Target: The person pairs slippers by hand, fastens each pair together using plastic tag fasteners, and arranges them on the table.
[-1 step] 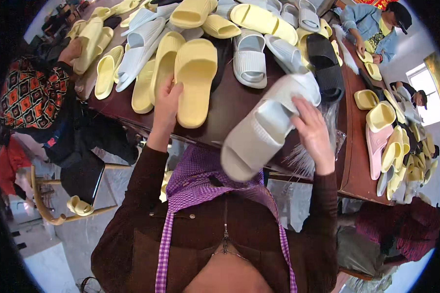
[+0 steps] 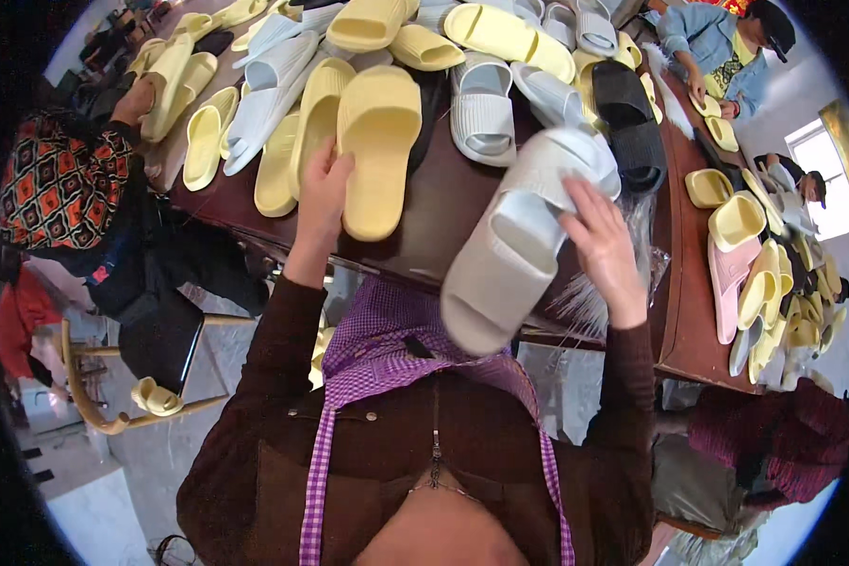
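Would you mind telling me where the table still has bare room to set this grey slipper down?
Bare brown table shows between the yellow slipper under the left hand and the grey slipper in the right hand. The far side is crowded with slippers; the right edge carries more slippers.

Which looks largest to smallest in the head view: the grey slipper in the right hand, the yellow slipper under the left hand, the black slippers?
1. Grey slipper, though it is lifted nearer the camera, so this is unsure.
2. Yellow slipper.
3. Black slippers, farther away.
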